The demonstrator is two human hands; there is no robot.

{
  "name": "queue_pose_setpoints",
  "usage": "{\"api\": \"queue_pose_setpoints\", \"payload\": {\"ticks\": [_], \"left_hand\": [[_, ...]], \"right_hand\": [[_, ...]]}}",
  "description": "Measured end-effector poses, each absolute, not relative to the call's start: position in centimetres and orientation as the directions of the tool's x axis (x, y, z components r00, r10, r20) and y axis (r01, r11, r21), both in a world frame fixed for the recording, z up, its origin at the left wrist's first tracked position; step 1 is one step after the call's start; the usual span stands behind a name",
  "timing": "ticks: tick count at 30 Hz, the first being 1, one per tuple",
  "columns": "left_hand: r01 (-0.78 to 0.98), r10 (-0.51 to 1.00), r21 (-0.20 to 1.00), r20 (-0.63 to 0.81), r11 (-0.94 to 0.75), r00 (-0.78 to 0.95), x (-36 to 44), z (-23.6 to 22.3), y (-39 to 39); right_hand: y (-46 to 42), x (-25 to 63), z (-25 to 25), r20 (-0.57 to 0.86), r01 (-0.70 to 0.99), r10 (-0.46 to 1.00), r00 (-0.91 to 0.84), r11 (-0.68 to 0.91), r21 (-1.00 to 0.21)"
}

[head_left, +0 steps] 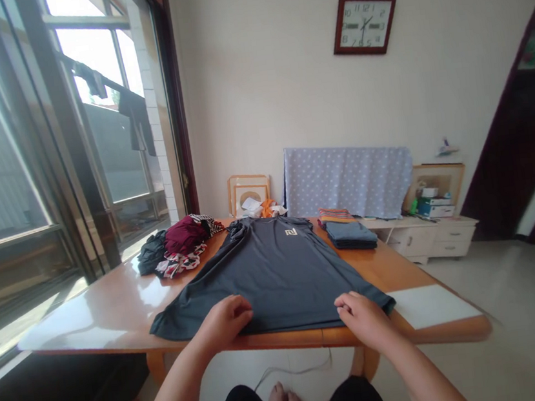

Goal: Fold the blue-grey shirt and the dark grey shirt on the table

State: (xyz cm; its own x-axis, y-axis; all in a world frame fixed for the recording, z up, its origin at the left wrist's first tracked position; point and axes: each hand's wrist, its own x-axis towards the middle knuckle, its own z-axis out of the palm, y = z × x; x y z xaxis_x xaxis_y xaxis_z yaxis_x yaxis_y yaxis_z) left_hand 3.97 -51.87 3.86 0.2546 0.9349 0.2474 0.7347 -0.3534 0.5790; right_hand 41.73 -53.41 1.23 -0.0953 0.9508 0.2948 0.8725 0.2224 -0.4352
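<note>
A dark grey T-shirt [277, 277] lies spread out on the wooden table, its hem along the near edge and its neck at the far side. A small pale logo shows on its chest. My left hand [226, 319] is over the left part of the hem, fingers curled in, with no cloth visibly gathered in them. Over the right part of the hem, my right hand [359, 313] has its fingers bent together, and the cloth beneath looks flat. Whether either hand touches the shirt is hard to see.
Crumpled clothes [185, 243] are heaped at the table's back left. Folded dark clothes [351, 234] and a striped folded piece [336, 215] sit at the right. A white sheet [431, 305] lies near the right corner of the table [100, 312]. Behind stands a low white cabinet [413, 241].
</note>
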Motion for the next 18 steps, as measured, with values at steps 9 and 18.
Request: {"api": "queue_pose_setpoints", "payload": {"ticks": [9,18], "left_hand": [[0.803,0.928,0.466,0.221,-0.371,0.3,4.1,3.7,-54.2],[0.797,0.909,0.441,0.261,-0.412,0.325,4.6,3.7,-53.8]], "right_hand": [[-54.8,42.6,1.7,0.236,0.868,0.94,-0.248,0.324,-0.377],[-53.8,42.8,1.1,0.256,0.885,0.941,-0.221,0.304,-0.353]]}}
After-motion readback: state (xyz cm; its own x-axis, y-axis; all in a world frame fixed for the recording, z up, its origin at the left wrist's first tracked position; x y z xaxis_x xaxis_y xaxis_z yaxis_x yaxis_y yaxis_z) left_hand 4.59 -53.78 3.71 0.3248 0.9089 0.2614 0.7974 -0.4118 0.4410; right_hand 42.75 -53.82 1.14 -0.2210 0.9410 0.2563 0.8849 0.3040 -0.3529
